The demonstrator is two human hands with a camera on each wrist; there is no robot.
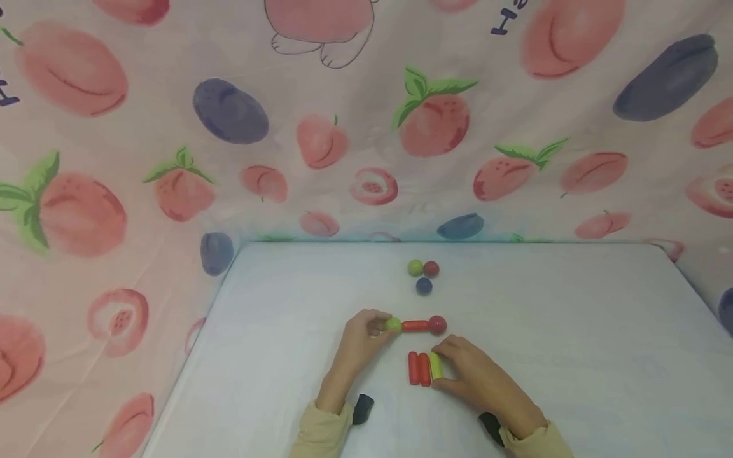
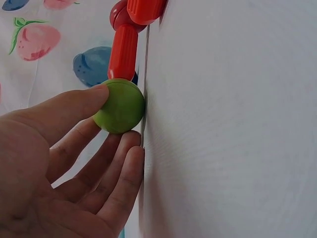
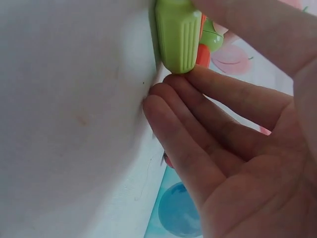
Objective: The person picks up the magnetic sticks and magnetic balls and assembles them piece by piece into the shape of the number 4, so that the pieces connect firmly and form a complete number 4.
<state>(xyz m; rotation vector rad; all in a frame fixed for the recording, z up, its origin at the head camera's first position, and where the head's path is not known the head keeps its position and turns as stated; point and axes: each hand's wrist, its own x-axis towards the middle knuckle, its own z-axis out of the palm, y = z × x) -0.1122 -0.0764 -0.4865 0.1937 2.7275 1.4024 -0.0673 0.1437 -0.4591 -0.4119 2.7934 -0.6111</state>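
Between thumb and fingers, my left hand (image 1: 362, 337) pinches a green ball (image 1: 393, 325) at the left end of a short chain. A red ribbed rod (image 1: 415, 326) joins that ball to a red ball (image 1: 438, 325); in the left wrist view, ball and rod (image 2: 123, 52) touch. Nearer the front, my right hand (image 1: 478, 375) holds a yellow-green ribbed rod (image 1: 436, 366) by its two ends, thumb at one and fingers at the other. Side by side to its left lie two red rods (image 1: 418, 369). The right wrist view shows only part of the yellow-green rod (image 3: 178, 37).
Behind the chain sit a green ball (image 1: 415, 268), a red ball (image 1: 431, 269) and a blue ball (image 1: 424, 286), grouped on the white table (image 1: 309, 280). A fruit-printed cloth (image 1: 372, 140) rises along the table's back and sides.
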